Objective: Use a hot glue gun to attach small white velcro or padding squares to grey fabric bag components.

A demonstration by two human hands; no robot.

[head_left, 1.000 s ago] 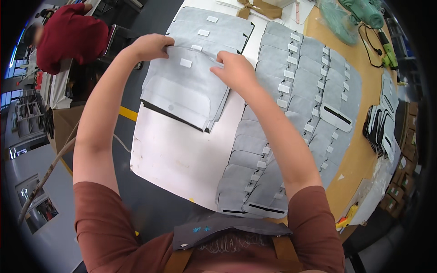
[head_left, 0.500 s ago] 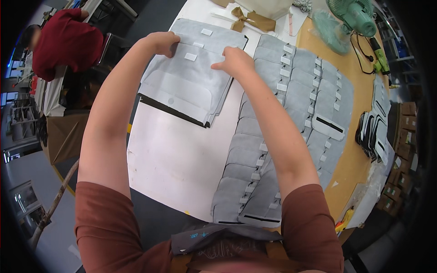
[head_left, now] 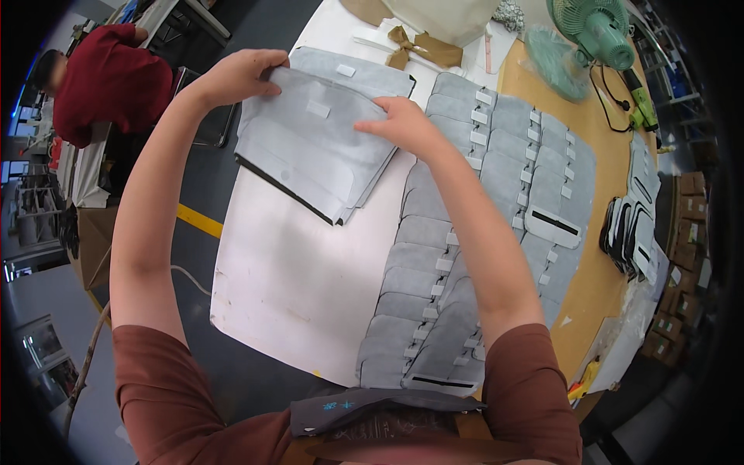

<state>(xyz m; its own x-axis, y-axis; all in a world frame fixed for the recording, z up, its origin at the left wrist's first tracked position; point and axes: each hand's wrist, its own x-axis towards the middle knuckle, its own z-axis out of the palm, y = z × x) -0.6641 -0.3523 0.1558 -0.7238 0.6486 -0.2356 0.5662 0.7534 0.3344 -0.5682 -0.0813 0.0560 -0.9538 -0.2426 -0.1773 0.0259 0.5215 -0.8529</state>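
Observation:
My left hand (head_left: 246,76) pinches the far left corner of a light grey fabric pouch (head_left: 298,151), which has a white tag and a rounded flap. On its far right edge my right hand (head_left: 399,124) grips it, thumb on top and fingers behind. The far edge of this pouch is raised, while its near part rests on a small stack of similar grey pieces with black edging. Beyond it shows another grey piece (head_left: 364,68) of the stack, with its own white tag.
Rows of overlapping grey pouches (head_left: 504,155) with white tags cover the table's right side. A green fan (head_left: 593,31) and a green tool (head_left: 642,108) are at the far right. Brown fabric (head_left: 426,50) lies at the back. A person in dark red (head_left: 112,85) sits at far left.
Both hands have lifted the far edge of the top pouch and pulled it nearer, uncovering more of the piece behind. The left hand has shifted left.

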